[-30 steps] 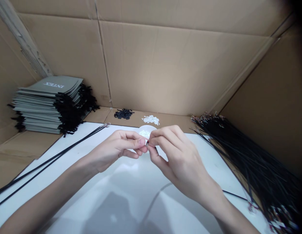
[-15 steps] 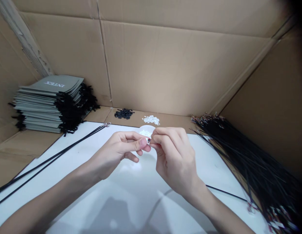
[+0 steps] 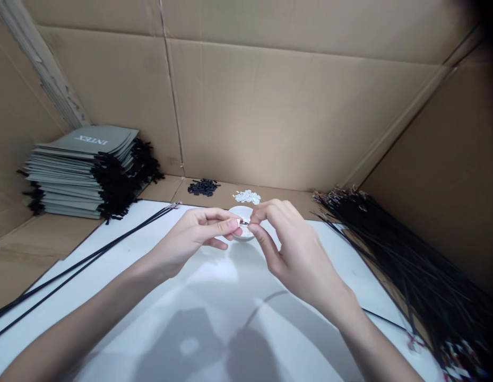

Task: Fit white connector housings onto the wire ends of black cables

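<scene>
My left hand point(image 3: 198, 233) and my right hand point(image 3: 294, 249) meet fingertip to fingertip above the white table point(image 3: 122, 276). Between the pinched fingers sits a tiny white and red piece point(image 3: 243, 225), too small to tell apart further. My left thumb and forefinger pinch it from the left. My right thumb and forefinger pinch the end of a thin black cable point(image 3: 383, 317), which trails out to the right behind my right wrist. Just behind the fingertips stands a small white dish point(image 3: 243, 213) with small white parts in it.
A thick bundle of black cables point(image 3: 409, 254) lies along the right cardboard wall. Two long black cables point(image 3: 91, 254) run diagonally at the left. A stack of grey bags point(image 3: 83, 170) sits back left. Small heaps of black parts point(image 3: 204, 187) and white parts point(image 3: 247, 197) lie by the back wall.
Both hands stayed pinched together and drifted slightly away from me, towards the dish. My right hand turned, its fingers now spread more over the pinch point.
</scene>
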Available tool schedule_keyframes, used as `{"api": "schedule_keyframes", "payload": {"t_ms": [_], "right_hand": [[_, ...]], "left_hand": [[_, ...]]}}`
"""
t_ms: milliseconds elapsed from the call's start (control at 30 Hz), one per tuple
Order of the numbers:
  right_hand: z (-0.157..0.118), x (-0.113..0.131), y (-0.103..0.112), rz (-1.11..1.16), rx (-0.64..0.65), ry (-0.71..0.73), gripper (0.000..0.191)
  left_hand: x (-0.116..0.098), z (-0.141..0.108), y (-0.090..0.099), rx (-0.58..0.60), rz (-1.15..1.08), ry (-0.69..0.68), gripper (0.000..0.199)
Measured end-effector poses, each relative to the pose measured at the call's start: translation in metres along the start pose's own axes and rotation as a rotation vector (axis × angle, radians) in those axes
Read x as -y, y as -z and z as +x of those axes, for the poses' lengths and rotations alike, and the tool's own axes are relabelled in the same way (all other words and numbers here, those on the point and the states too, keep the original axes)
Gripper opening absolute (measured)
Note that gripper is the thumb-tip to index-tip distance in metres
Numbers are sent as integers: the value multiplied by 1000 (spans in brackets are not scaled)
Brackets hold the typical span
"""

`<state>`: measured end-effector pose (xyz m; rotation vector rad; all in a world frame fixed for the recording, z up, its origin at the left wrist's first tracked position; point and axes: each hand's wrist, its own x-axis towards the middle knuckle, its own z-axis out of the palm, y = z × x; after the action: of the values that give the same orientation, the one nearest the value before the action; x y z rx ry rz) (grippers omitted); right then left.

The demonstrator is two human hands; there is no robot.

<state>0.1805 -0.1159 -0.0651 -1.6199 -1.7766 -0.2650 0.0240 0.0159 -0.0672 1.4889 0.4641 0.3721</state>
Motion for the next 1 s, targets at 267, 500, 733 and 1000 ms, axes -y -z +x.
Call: {"api": "schedule_keyframes", "payload": {"t_ms": [267, 500, 733, 1000], "right_hand": [[-2, -1, 23, -30, 93, -147, 5], [-5, -15, 4, -133, 713, -167, 9], [9, -33, 16, 151, 690, -284, 36], [-18, -34, 149, 46, -396, -395, 38]], "left_hand": [[-16, 0, 15, -22, 335, -70, 25], [-22, -9, 12, 37, 275, -112, 20], [-26, -21, 9, -4, 200, -211, 18], [-36, -44, 11, -54, 199, -277, 19]]}}
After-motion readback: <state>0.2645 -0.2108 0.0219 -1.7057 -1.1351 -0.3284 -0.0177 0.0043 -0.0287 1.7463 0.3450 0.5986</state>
